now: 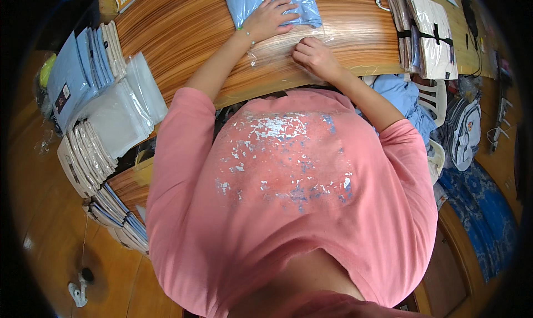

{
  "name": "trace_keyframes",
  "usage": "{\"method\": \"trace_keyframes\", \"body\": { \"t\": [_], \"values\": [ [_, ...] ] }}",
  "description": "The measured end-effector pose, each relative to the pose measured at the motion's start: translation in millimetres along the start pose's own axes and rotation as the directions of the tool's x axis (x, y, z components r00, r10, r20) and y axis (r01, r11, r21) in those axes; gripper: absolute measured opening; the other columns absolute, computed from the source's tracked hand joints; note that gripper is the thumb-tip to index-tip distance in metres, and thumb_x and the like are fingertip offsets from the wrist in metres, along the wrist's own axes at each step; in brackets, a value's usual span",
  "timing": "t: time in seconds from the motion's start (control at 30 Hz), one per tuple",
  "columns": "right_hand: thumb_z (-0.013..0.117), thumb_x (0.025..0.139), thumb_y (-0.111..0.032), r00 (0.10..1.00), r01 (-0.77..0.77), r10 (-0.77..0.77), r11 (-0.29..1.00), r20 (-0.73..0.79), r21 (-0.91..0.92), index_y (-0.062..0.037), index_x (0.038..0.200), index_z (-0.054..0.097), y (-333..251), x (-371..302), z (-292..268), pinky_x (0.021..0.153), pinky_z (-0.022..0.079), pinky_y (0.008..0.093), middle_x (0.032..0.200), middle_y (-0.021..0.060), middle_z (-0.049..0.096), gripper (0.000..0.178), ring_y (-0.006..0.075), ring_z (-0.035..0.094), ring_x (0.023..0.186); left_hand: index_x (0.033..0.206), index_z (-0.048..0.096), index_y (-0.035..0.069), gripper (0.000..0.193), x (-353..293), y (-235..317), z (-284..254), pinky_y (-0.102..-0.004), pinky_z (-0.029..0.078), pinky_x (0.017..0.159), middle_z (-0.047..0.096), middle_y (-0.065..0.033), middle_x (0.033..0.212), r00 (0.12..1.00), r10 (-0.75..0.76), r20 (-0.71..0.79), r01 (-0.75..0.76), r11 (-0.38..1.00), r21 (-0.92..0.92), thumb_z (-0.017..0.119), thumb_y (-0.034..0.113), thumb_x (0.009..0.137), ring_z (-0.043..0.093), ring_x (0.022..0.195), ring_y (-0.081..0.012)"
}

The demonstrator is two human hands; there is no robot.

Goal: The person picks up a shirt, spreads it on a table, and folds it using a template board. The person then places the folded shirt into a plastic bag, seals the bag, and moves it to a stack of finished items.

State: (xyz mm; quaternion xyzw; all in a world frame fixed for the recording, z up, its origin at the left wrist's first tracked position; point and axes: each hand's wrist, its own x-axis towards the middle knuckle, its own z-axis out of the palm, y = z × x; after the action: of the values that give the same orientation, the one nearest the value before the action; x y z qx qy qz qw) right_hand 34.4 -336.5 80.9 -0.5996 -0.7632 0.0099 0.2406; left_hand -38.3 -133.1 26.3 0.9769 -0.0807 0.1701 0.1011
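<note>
A folded light-blue garment [236, 4] lies in a clear plastic bag at the far middle of the wood-grain table. Its transparent bag flap [272, 47] stretches toward me over the table top. My left hand [270, 18] rests on the bagged garment, palm down with the fingers spread. Over the right part of the flap, my right hand [316, 58] is closed with its fingers curled in. Whatever those fingers may grip is hidden beneath them.
Bagged blue garments [72, 79] and clear plastic bags [119, 118] are stacked at the left. Strapped bagged garments [436, 37] stand at the right table edge. Loose blue cloth [397, 96] hangs by a white plastic chair [433, 98]. A patterned blue cloth [480, 218] lies lower right.
</note>
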Motion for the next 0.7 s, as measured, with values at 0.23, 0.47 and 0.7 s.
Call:
{"method": "trace_keyframes", "body": {
  "t": [0.23,0.47,0.7],
  "values": [
    [0.054,0.068,-0.012,0.999,0.012,-0.013,1.0,0.037,0.023,-0.0059,0.082,0.054,-11.7,-9.7,-9.0,0.072,0.045,0.0331,0.081,0.005,0.05,0.015,0.0217,0.051,0.082,0.115,0.058,0.022,0.036,-1.3,2.7,1.9,-0.044,0.03,0.104,0.048,0.0022,0.13,1.0,0.005,-0.012,-0.005,1.0,0.025,0.059,0.038,0.082,0.042,0.121,-0.0185],
    [0.055,0.067,-0.012,0.999,-0.036,0.036,0.999,0.014,0.018,-0.0041,0.088,0.057,-18.7,-40.6,7.9,0.073,0.046,0.0335,0.086,0.0056,0.053,0.022,0.0225,0.052,0.084,0.117,0.058,0.022,0.038,0.1,7.0,-0.6,-0.0439,0.03,0.104,0.049,0.0016,0.13,1.0,-0.011,0.017,0.01,0.999,0.04,0.059,0.038,0.082,0.042,0.121,-0.0197],
    [0.057,0.074,-0.012,0.999,0.029,-0.026,0.997,0.035,-0.069,-0.0111,0.108,0.058,-22.1,-74.1,-17.9,0.089,0.039,0.0417,0.115,0.0068,0.052,0.033,0.0231,0.05,0.102,0.116,0.058,0.022,0.035,0.0,6.2,-2.7,-0.0452,0.029,0.105,0.048,0.0004,0.13,1.0,0.004,0.014,-0.004,1.0,0.029,0.056,0.036,0.084,0.041,0.122,-0.0203]
  ]
}}
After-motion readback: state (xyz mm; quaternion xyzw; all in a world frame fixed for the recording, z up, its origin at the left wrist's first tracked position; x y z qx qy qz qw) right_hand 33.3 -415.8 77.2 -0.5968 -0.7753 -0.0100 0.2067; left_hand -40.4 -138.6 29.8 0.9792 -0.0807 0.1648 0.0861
